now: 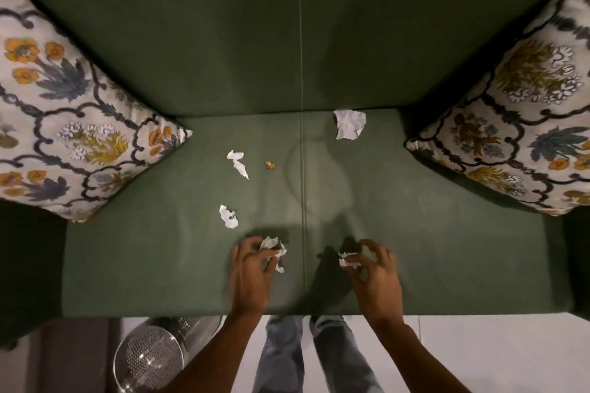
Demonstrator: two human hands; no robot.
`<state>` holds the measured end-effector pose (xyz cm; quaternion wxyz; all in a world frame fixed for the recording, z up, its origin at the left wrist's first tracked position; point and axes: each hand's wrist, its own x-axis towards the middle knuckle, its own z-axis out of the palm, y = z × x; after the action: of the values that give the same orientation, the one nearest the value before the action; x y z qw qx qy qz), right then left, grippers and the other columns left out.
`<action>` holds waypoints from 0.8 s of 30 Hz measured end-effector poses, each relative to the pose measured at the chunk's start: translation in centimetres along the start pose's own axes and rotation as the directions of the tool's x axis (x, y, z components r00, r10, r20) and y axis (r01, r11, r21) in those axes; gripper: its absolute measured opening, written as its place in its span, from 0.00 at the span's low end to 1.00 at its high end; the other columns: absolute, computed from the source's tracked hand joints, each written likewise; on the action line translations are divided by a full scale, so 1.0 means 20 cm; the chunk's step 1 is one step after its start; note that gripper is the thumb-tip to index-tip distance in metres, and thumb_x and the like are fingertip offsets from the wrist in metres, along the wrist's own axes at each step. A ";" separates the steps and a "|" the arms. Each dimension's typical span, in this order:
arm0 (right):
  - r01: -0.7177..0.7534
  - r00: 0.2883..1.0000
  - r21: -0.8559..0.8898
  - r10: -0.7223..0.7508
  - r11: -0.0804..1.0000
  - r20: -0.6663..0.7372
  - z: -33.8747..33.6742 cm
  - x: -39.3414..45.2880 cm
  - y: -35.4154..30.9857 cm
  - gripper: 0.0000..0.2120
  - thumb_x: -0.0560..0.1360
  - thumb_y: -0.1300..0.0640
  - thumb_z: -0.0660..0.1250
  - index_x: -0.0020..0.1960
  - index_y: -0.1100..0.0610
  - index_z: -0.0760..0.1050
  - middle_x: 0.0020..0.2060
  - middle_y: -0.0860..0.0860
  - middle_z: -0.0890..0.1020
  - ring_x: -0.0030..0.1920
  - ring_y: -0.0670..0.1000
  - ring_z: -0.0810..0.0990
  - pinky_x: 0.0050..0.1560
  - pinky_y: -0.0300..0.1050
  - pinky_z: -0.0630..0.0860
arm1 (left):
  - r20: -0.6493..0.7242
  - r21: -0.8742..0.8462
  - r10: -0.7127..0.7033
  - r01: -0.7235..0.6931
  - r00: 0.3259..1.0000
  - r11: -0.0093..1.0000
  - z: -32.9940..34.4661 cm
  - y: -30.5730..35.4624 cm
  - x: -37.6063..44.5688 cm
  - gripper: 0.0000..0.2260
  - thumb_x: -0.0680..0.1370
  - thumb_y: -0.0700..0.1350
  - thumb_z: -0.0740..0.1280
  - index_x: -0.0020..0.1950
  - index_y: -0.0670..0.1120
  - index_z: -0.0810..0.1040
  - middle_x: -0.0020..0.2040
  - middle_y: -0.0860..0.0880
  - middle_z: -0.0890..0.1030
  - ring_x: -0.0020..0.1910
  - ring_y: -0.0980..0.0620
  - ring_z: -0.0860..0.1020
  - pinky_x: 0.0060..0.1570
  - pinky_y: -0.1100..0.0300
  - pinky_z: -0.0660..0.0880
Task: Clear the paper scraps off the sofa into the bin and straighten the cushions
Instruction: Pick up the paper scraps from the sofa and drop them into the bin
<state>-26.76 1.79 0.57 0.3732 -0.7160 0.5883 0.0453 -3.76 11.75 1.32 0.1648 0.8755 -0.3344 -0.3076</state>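
Note:
White paper scraps lie on the green sofa seat [447,249]. My left hand [252,268] is closed around a crumpled scrap [271,244] near the seat's front. My right hand [375,271] pinches another small scrap [346,258] between its fingertips. Loose scraps remain farther back: a large one [349,124] near the backrest, a torn strip [238,163], and a smaller piece [228,216]. A tiny tan crumb [270,165] lies by the strip. Floral cushions lean tilted at the left [64,112] and right [517,112] ends.
A metal mesh bin [150,357] stands on the pale floor in front of the sofa, at my lower left. My jeans-clad legs [306,357] are against the sofa's front edge. The sofa arms are dark at both sides.

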 end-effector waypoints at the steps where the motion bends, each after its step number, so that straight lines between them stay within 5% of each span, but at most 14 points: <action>1: -0.014 1.000 -0.007 0.014 1.000 0.021 0.01 0.01 0.02 0.10 0.78 0.51 0.78 0.58 0.52 0.88 0.73 0.54 0.76 0.74 0.58 0.73 0.68 0.50 0.80 | -0.018 0.002 -0.035 0.035 0.999 0.999 0.03 0.01 0.00 0.07 0.77 0.39 0.77 0.54 0.43 0.89 0.63 0.42 0.81 0.63 0.40 0.77 0.65 0.51 0.73; 7: -0.016 0.995 0.080 0.008 0.997 0.100 0.12 0.13 0.08 0.13 0.78 0.55 0.78 0.59 0.61 0.84 0.61 0.56 0.78 0.59 0.52 0.77 0.64 0.47 0.79 | 0.031 -0.031 -0.097 0.098 0.995 0.995 0.14 -0.02 0.02 0.02 0.76 0.35 0.75 0.46 0.36 0.86 0.57 0.37 0.84 0.58 0.35 0.82 0.59 0.44 0.79; 12: 0.047 0.987 0.057 -0.055 0.997 0.153 0.19 0.13 0.09 0.06 0.78 0.58 0.77 0.52 0.60 0.88 0.55 0.59 0.85 0.51 0.62 0.87 0.56 0.53 0.83 | 0.043 -0.116 -0.117 0.121 0.992 0.986 0.16 -0.07 0.01 0.05 0.75 0.34 0.74 0.49 0.42 0.85 0.52 0.43 0.88 0.52 0.38 0.85 0.52 0.44 0.80; 15: 0.136 0.977 0.035 -0.140 0.990 0.163 0.22 0.07 0.02 0.03 0.77 0.59 0.78 0.49 0.56 0.90 0.53 0.57 0.88 0.49 0.59 0.88 0.51 0.39 0.76 | 0.030 -0.123 -0.197 0.199 0.980 0.972 0.13 -0.10 -0.06 0.10 0.76 0.38 0.75 0.56 0.46 0.84 0.47 0.45 0.89 0.49 0.38 0.86 0.50 0.47 0.81; 18: 0.233 0.950 0.038 -0.236 0.972 0.203 0.32 0.00 -0.09 0.04 0.77 0.62 0.78 0.50 0.56 0.90 0.51 0.56 0.89 0.47 0.59 0.89 0.50 0.37 0.75 | 0.066 -0.010 -0.228 0.229 0.971 0.973 0.11 -0.21 -0.17 0.10 0.79 0.44 0.74 0.60 0.48 0.85 0.54 0.45 0.88 0.55 0.39 0.84 0.56 0.48 0.79; 21: 0.293 0.909 0.121 -0.316 0.948 0.272 0.45 -0.08 -0.23 0.05 0.77 0.61 0.75 0.51 0.57 0.90 0.51 0.57 0.89 0.47 0.59 0.89 0.54 0.50 0.85 | 0.037 -0.021 -0.244 0.245 0.969 0.969 0.05 -0.36 -0.32 0.08 0.80 0.45 0.73 0.59 0.48 0.86 0.54 0.42 0.88 0.55 0.38 0.84 0.57 0.46 0.79; 24: 0.394 0.860 0.156 -0.424 0.906 0.284 0.64 -0.20 -0.38 0.12 0.81 0.52 0.69 0.49 0.59 0.87 0.46 0.56 0.90 0.45 0.59 0.89 0.51 0.51 0.84 | -0.075 -0.035 -0.293 0.292 0.953 0.956 -0.03 -0.56 -0.46 0.05 0.79 0.43 0.75 0.54 0.47 0.87 0.50 0.42 0.89 0.50 0.37 0.85 0.52 0.47 0.81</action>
<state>-16.42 12.71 -2.93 0.4950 -0.7901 0.3580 0.0500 -3.35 26.18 0.30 0.1410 0.9248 -0.1906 -0.2977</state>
